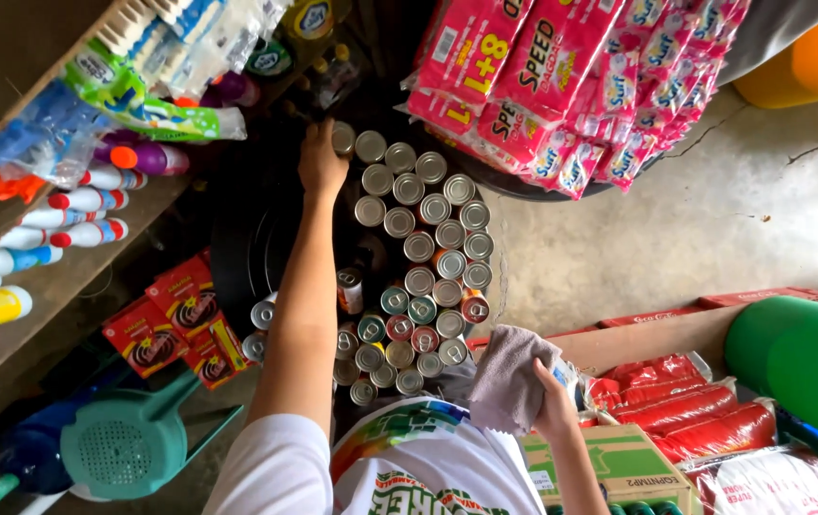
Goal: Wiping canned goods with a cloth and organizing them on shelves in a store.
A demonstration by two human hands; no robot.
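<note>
My left hand (320,159) reaches far forward to the top of a packed group of silver-topped tin cans (423,262) and closes on the farthest can (343,137). My right hand (554,399) stays close to my body at the lower right, holding a grey cloth (511,377) bunched in its fingers. The cans stand upright in rows on a dark round surface (247,248), lids up.
Pink sachet strips (571,86) hang at the top right. A wooden shelf (56,277) on the left holds bottles and tubes. Red boxes (175,324) and a teal watering can (128,441) lie lower left. A green cylinder (800,358), red packs and a cardboard box (619,463) sit lower right.
</note>
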